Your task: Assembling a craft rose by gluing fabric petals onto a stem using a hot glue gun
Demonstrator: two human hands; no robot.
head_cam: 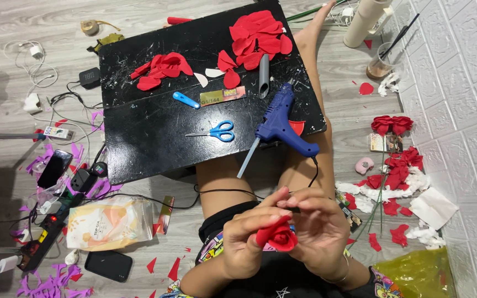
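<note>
Close to the camera, both hands meet over the person's lap around 1 small red foam rose (279,236). Left hand (247,243): fingers curled around the bloom's near side, thumb and forefinger pinching an outer petal. Right hand (320,232): cupped against the bloom's far side, fingers bent over its top. Both hands clamped on the flower; rose held in the air above the thighs, not resting on anything.

Floor, left of the lap: 1 pale printed plastic pouch (109,223), 1 black phone (108,266) lying flat just beside it, 1 black power strip (42,240) with plugs in it, purple paper scraps (48,284) scattered about.

Floor, right of the lap: yellow plastic bag (415,273), red petal offcuts mixed with white tissue (393,185), 2 finished red roses on green stems (391,124) near the white brick-pattern wall (465,83).

Farther out, a black scuffed board (139,143) lies across the person's legs. On it, near edge: 1 blue hot glue gun (282,124), glue stick poking out at the rear, cord trailing toward the lap; 1 pair of blue-handled scissors (216,132) just left of it, blades closed. Mid board: 1 small blue-handled cutter (186,100), 1 grey tube (264,76). Far edge: 2 heaps of cut red foam petals (258,36), the larger at the board's far right corner.
</note>
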